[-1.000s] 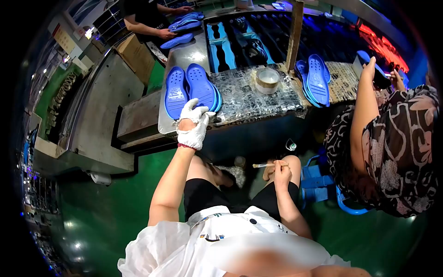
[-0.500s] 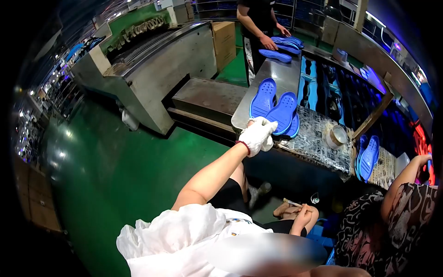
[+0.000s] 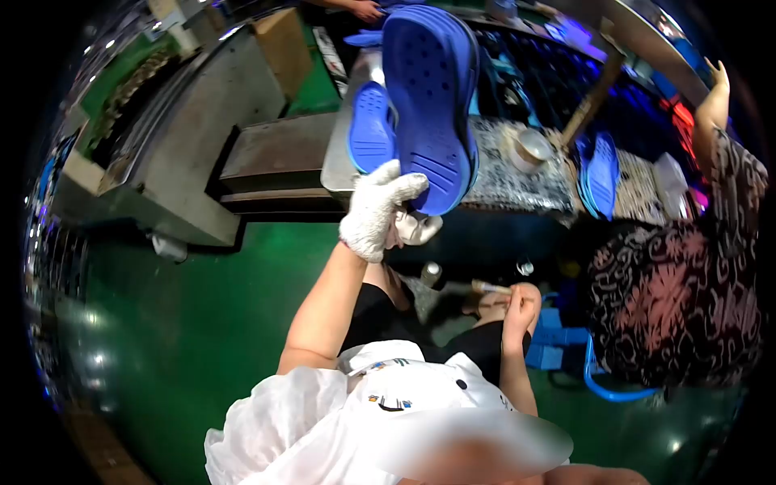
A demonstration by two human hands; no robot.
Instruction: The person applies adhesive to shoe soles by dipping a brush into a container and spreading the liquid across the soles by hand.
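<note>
My left hand (image 3: 376, 212), in a white knit glove, grips the near end of blue shoe soles (image 3: 428, 105) stacked together. The thumb lies over the top sole and the fingers are beneath. Small holes dot its far end, and grooves cross the near end. Behind it another blue sole (image 3: 371, 121) lies on the metal bench top. My bare right hand (image 3: 521, 309) rests near my knee, its fingers closed round the handle of a small brush (image 3: 491, 287) that points left.
On the plastic-covered bench (image 3: 505, 184) stands a white bowl (image 3: 531, 149). More blue soles (image 3: 600, 174) lean farther right. A co-worker in a patterned top (image 3: 675, 299) sits at the right, near a blue stool (image 3: 554, 335). Another person's hand (image 3: 368, 10) shows at the back.
My left hand has taken hold of the stacked soles and raised them off the bench towards me. My right hand still holds the brush. The view has tilted down and shifted right.
</note>
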